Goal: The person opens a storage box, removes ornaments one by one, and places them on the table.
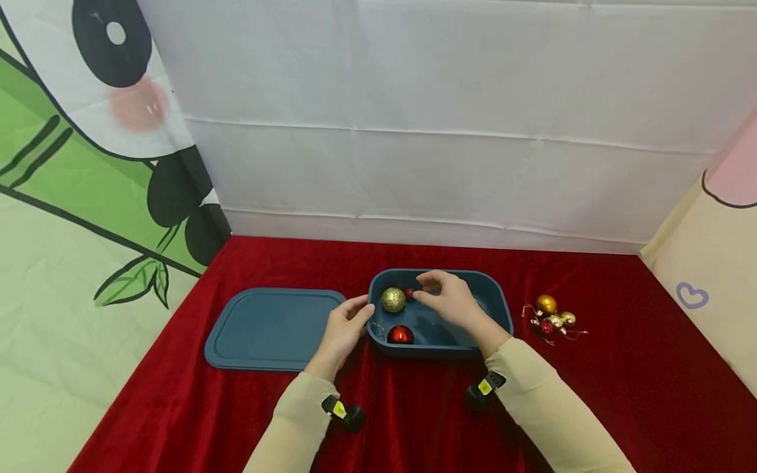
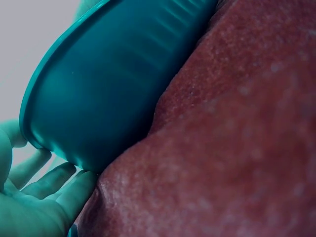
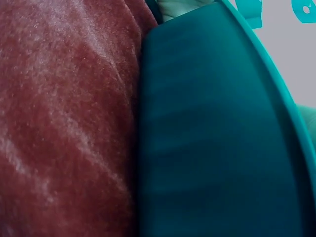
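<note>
A blue rectangular box [image 1: 440, 351] sits uncovered on the red cloth. Its left end is gripped by my left hand [image 1: 345, 325], thumb at the rim and fingers against the outer wall; the left wrist view shows those fingertips [image 2: 81, 185] low on the wall. Inside lie a gold glitter ball [image 1: 393, 300], a shiny red ball [image 1: 400, 334] and a small red ball [image 1: 409, 293]. My right hand [image 1: 446, 301] reaches into the box, thumb and fingers apart, with the small red ball just beyond the thumb tip. The right wrist view shows mainly the box's outer wall [image 3: 212, 128].
Left of the box lies a flat blue lid [image 1: 275, 328]. To the right is a cluster of small ornaments, with a gold ball [image 1: 546, 304], a red ball [image 1: 546, 326] and smaller gold ones with strings. A white wall covering [image 1: 414, 164] rises behind the red cloth [image 1: 621, 368].
</note>
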A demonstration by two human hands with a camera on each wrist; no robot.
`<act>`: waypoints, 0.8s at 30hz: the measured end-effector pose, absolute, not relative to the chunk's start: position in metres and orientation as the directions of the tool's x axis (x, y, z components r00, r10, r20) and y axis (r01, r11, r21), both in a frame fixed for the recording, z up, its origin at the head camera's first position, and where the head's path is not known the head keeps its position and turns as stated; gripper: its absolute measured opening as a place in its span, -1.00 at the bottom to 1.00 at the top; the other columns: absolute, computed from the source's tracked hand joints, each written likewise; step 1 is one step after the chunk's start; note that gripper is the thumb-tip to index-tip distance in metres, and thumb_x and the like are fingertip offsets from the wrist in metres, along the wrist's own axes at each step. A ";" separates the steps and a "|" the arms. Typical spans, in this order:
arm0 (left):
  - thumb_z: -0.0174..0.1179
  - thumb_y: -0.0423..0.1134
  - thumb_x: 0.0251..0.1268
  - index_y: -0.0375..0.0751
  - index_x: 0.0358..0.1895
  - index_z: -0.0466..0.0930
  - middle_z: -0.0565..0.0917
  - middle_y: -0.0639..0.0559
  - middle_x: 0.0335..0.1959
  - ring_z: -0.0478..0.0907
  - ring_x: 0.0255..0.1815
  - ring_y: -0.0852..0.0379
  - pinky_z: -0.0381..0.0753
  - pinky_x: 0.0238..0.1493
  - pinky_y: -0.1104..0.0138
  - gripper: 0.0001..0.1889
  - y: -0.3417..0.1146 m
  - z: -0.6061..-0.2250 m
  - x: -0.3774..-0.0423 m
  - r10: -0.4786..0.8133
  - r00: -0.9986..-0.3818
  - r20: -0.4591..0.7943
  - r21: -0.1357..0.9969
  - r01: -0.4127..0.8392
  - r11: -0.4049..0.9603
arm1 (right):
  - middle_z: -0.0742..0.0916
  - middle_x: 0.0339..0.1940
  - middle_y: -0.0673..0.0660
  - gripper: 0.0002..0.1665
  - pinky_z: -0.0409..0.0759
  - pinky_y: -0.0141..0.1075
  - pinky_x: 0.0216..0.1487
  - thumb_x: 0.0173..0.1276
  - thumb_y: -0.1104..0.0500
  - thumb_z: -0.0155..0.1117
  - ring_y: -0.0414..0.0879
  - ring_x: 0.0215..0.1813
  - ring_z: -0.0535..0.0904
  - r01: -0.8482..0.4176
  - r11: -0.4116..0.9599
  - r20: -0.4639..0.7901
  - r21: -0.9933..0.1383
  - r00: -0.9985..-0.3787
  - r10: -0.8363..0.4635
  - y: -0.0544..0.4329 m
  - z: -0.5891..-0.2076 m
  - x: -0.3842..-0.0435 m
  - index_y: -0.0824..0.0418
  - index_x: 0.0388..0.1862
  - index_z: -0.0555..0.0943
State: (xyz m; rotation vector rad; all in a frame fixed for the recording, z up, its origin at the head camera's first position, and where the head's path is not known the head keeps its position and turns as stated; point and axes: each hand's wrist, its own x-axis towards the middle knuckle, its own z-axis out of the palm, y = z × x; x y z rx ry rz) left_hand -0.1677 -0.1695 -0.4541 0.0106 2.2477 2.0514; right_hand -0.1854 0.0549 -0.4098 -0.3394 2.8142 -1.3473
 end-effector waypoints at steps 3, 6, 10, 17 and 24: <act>0.11 -0.16 0.37 -0.21 0.24 0.45 0.57 -0.21 0.12 0.58 0.04 -0.01 0.63 -0.03 0.23 -0.58 -0.169 -0.453 -0.167 0.070 -0.996 -0.062 0.994 -0.055 0.095 | 0.67 0.08 0.21 -0.53 0.54 -0.03 0.09 0.29 0.06 0.27 0.05 0.09 0.59 -0.195 0.614 0.096 -0.765 -0.977 -0.191 0.051 -0.412 -0.188 0.24 0.13 0.55; 0.11 -0.16 0.36 -0.21 0.24 0.46 0.57 -0.21 0.12 0.58 0.03 0.01 0.63 -0.03 0.24 -0.58 -0.169 -0.452 -0.167 0.069 -0.996 -0.061 0.994 -0.054 0.098 | 0.67 0.07 0.18 -0.54 0.54 -0.04 0.09 0.28 0.06 0.28 0.05 0.10 0.58 -0.181 0.622 0.085 -0.761 -0.980 -0.181 0.048 -0.416 -0.190 0.21 0.12 0.55; 0.12 -0.17 0.36 -0.21 0.23 0.47 0.58 -0.21 0.11 0.58 0.02 0.01 0.63 -0.04 0.25 -0.58 -0.169 -0.453 -0.167 0.066 -0.996 -0.058 0.994 -0.051 0.099 | 0.65 0.12 0.15 -0.53 0.54 -0.04 0.11 0.27 0.05 0.29 0.04 0.15 0.55 -0.157 0.632 0.058 -0.759 -0.983 -0.175 0.046 -0.423 -0.194 0.16 0.15 0.54; 0.11 -0.16 0.36 -0.22 0.23 0.46 0.58 -0.23 0.12 0.57 0.03 -0.01 0.63 -0.06 0.26 -0.58 -0.168 -0.454 -0.168 0.073 -0.996 -0.050 0.994 -0.042 0.100 | 0.61 0.18 0.14 -0.46 0.52 -0.03 0.13 0.23 0.09 0.34 0.05 0.20 0.52 -0.143 0.623 0.029 -0.769 -0.981 -0.190 0.048 -0.431 -0.200 0.15 0.19 0.51; 0.11 -0.16 0.37 -0.22 0.24 0.45 0.56 -0.23 0.15 0.55 0.08 -0.06 0.61 -0.01 0.24 -0.57 -0.169 -0.458 -0.169 0.069 -0.996 -0.058 0.994 -0.051 0.102 | 0.55 0.26 0.15 -0.41 0.47 0.00 0.19 0.24 0.11 0.32 0.09 0.28 0.44 -0.172 0.636 0.004 -0.752 -0.967 -0.256 0.048 -0.435 -0.202 0.15 0.26 0.45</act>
